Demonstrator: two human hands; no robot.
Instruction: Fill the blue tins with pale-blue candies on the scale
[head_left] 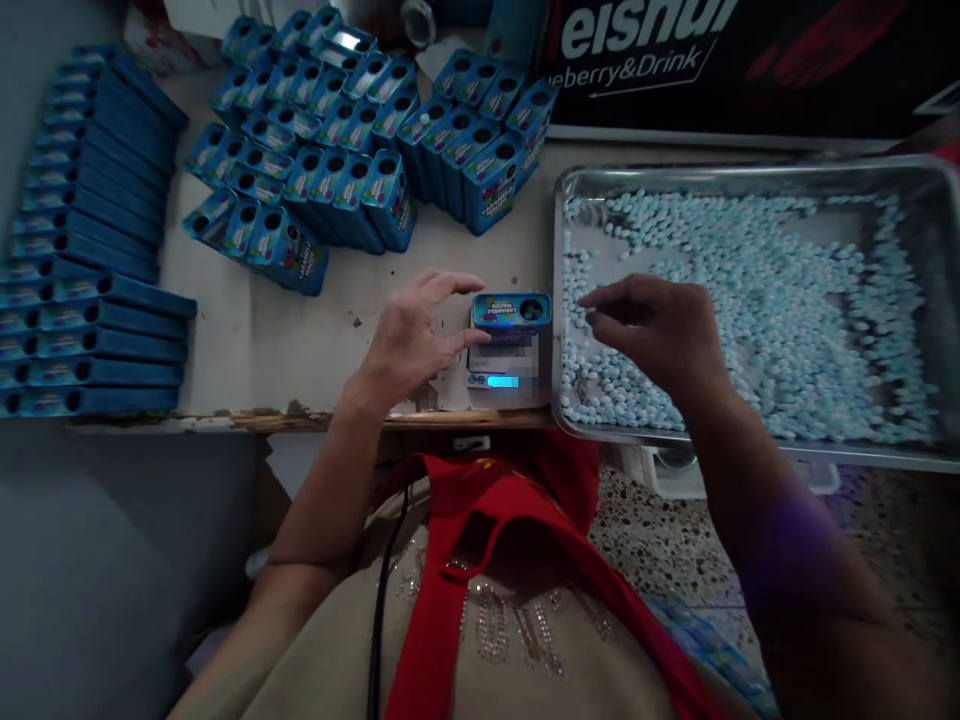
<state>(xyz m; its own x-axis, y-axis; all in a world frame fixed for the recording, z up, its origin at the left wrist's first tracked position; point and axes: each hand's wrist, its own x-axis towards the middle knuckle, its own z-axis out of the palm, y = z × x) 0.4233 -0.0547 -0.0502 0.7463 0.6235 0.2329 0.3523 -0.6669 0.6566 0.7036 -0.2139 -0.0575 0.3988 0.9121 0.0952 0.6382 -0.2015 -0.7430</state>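
Observation:
A blue tin (511, 311) with a round hole in its top stands on a small digital scale (501, 377) at the table's front edge. My left hand (409, 340) hovers just left of the tin, fingers spread and curved, the thumb touching its side. Over the left end of a metal tray (750, 172) filled with small pale blue candies (795, 300), my right hand (660, 330) has its fingers drawn together, pointing left toward the tin. Whether it holds candies is hidden.
Several upright blue tins (360, 130) crowd the back of the table. Stacked flat blue tins (90, 250) line the left edge. A dark banner (712, 60) stands behind the tray. A black cable (382, 600) hangs by my lap.

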